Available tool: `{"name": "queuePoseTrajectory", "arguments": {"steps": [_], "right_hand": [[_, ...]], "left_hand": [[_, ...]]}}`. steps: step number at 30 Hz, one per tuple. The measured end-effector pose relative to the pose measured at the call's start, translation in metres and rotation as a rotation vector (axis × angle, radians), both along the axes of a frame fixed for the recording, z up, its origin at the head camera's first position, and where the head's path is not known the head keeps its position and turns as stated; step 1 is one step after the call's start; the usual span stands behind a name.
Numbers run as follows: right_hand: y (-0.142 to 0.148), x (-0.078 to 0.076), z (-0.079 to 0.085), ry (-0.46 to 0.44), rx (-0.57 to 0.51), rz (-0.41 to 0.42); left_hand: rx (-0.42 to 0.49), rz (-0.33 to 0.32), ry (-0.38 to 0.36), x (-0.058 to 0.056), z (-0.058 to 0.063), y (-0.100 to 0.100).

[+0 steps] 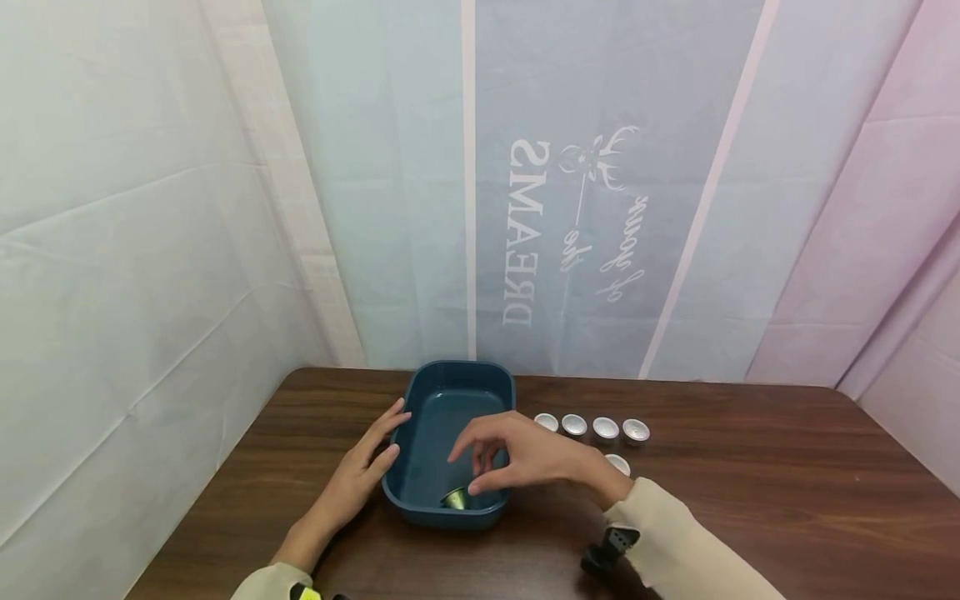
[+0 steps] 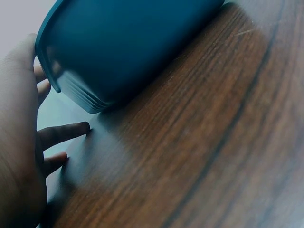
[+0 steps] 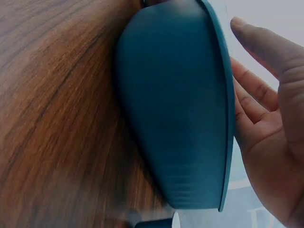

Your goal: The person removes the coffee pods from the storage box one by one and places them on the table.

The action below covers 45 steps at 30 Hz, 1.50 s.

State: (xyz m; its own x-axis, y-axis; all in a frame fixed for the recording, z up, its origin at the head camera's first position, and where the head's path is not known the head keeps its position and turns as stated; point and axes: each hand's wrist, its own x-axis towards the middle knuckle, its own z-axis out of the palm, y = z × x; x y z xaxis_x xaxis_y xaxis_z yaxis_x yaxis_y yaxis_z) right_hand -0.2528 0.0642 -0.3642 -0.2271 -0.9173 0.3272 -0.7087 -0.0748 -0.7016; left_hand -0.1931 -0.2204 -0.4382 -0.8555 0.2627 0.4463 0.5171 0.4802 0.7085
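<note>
A dark blue plastic bin (image 1: 450,518) stands on the table. Inside its near end lies a green-gold coffee capsule (image 1: 455,499) on its side. My right hand (image 1: 525,454) hovers over the bin with bent fingers and thumb apart, holding nothing; the thumb tip is close to the capsule. In the right wrist view, the bin's outer wall (image 3: 175,95) hides the capsule. My left hand (image 1: 358,475) rests against the bin's left rim, fingers extended. In the left wrist view, two of its fingers (image 2: 64,134) reach down beside the bin toward the table.
Right of the bin, several coffee capsules (image 1: 605,429) stand in a row, silver lids up. Another capsule (image 1: 618,464) sits nearer, partly behind my right wrist. The brown wooden table (image 1: 750,483) ends at a hanging curtain (image 1: 405,208) behind and at the left.
</note>
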Motion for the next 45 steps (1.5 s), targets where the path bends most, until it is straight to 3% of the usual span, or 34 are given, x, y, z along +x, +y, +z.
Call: {"name": "queuePoseTrajectory", "arguments": {"steps": [14, 27, 34, 45], "right_hand": [[-0.015, -0.002, 0.001, 0.009, 0.148, 0.031], [-0.034, -0.004, 0.001, 0.127, 0.33, 0.04], [-0.044, -0.003, -0.005, 0.24, 0.347, 0.02], [-0.046, -0.002, -0.009, 0.23, 0.344, -0.015]], "left_hand": [[-0.005, -0.001, 0.006, -0.001, 0.0, 0.0], [0.012, -0.01, 0.011, -0.002, -0.002, -0.001], [0.018, -0.014, -0.016, -0.003, -0.004, -0.001], [0.021, -0.017, -0.005, -0.002, -0.003, 0.0]]}}
